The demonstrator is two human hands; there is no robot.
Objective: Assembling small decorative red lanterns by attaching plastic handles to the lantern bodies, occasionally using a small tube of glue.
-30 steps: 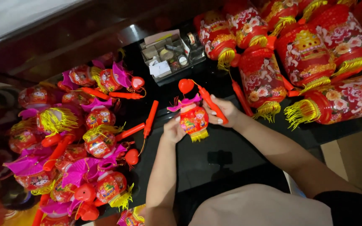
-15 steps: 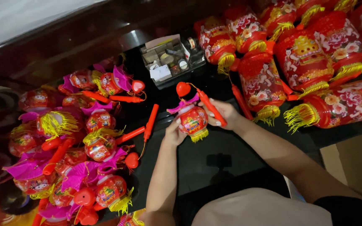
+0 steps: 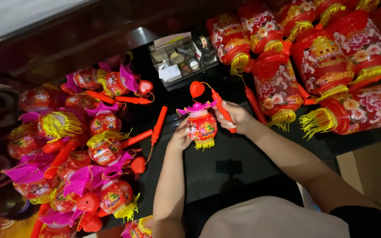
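A small red toy lantern [image 3: 201,126] with a magenta roof and a yellow fringe is held upright over the black table [image 3: 225,167]. My left hand [image 3: 180,136] grips its left side. My right hand [image 3: 237,117] holds its right side together with the red plastic handle stick [image 3: 222,109]. A red heart-shaped piece [image 3: 196,88] hangs at the stick's upper end, above the lantern.
A heap of the same small lanterns [image 3: 89,150] with red sticks covers the left. Large red lanterns [image 3: 327,66] with gold fringes fill the upper right. A clear box of small parts [image 3: 179,59] stands behind. A loose red stick [image 3: 158,125] lies left of my hands.
The lantern and both hands stay in nearly the same spot; the view has shifted slightly and my right fingers have settled further along the stick.
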